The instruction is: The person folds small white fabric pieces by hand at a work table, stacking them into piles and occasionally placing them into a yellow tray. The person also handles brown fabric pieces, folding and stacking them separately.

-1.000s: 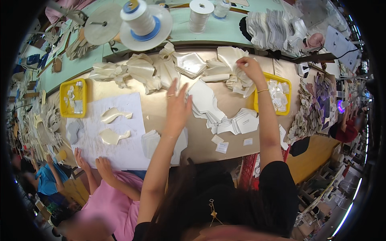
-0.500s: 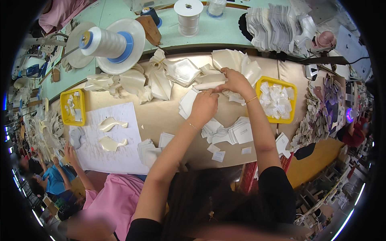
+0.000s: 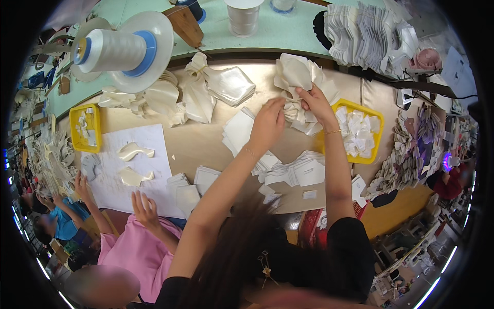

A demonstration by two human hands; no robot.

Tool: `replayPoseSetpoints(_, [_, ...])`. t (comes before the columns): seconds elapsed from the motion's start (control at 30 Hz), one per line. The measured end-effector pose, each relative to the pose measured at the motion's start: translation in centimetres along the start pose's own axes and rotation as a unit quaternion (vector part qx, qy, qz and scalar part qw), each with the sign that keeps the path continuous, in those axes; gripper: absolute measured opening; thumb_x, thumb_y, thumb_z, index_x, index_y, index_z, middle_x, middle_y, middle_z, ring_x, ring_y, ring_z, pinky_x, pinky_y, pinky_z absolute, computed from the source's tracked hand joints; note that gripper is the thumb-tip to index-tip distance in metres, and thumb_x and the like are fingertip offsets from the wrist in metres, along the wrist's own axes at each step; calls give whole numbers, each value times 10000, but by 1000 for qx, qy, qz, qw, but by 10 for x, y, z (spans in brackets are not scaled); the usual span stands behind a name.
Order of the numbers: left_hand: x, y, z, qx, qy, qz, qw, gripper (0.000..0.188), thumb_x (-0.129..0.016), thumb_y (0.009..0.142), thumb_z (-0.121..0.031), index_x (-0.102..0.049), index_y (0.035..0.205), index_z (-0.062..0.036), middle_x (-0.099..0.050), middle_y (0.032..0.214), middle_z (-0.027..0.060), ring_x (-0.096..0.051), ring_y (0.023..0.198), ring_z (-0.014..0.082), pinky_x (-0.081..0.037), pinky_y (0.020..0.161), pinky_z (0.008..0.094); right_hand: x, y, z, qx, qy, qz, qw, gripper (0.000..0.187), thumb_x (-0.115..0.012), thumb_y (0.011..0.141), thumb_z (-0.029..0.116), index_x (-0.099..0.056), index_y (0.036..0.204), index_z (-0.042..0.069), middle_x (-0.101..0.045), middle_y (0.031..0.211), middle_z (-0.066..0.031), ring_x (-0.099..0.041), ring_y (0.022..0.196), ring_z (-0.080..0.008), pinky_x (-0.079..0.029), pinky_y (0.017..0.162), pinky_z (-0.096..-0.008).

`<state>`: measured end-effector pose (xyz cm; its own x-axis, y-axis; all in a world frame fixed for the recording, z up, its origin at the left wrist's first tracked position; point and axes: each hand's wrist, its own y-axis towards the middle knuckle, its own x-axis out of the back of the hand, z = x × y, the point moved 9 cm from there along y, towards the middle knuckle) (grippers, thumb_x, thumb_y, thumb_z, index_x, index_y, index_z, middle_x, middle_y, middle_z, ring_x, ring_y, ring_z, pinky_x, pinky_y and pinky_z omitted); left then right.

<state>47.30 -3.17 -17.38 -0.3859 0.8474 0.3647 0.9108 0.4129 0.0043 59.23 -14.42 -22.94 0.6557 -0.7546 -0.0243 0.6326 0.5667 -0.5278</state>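
A bundle of glossy cream cut pieces (image 3: 294, 72), gathered at its lower part, is lifted off the table in front of me. My right hand (image 3: 317, 105) grips it from the right, thumb and fingers closed around its narrow part. My left hand (image 3: 267, 122) is at the bundle's left side, its fingers bent against the gathered part; the fingertips are partly hidden. A neat stack of cream pieces (image 3: 231, 85) lies left of the bundle. Below my left hand is a fanned pile of white pieces (image 3: 237, 131).
Yellow trays of small white pieces stand at right (image 3: 380, 135) and left (image 3: 98, 129). Nearer me lie curved white pieces (image 3: 306, 167). A large thread cone (image 3: 110, 50) stands at back left. A co-worker's hand (image 3: 145, 210) is beside the white sheet (image 3: 149, 180).
The bundle has been raised, with my right hand now gripping it. My left hand has shifted slightly right and up. The co-worker's second hand has come into view at the sheet.
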Motion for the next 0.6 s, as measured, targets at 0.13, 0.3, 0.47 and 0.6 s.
replayPoseSetpoints(0.13, [-24, 29, 31, 123, -207, 38, 970, 229, -473, 899, -43, -553, 1103, 21, -621, 1044, 116, -614, 911, 203, -479, 813, 296, 10, -3, -13, 12, 97, -13, 995, 316, -616, 919, 241, -514, 1154, 56, -509, 743, 62, -375, 534, -27, -312, 469, -185])
replayPoseSetpoints(0.3, [-56, 38, 46, 212, -367, 89, 901, 178, -455, 907, -43, -526, 1063, 4, -608, 972, 74, -568, 755, 91, -445, 676, 224, 21, -6, -23, 76, 200, -10, 977, 254, -592, 934, 202, -514, 1133, 66, -525, 812, 54, -383, 588, -28, -323, 510, -180])
replayPoseSetpoints(0.47, [-65, 46, 40, 108, -215, 148, 959, 173, -488, 881, -50, -573, 1015, 18, -608, 920, 84, -579, 726, 153, -466, 664, 267, 27, -7, -33, 125, 238, -14, 963, 204, -564, 942, 128, -521, 1135, 76, -575, 897, 30, -393, 601, -37, -327, 526, -183])
replayPoseSetpoints(0.6, [-69, 50, 34, 41, -96, 171, 980, 186, -513, 851, -54, -632, 976, 15, -609, 900, 105, -584, 727, 215, -484, 697, 305, 36, -8, -43, 124, 276, -56, 952, 215, -559, 937, 93, -522, 1148, 75, -595, 931, 18, -403, 603, -40, -334, 532, -183])
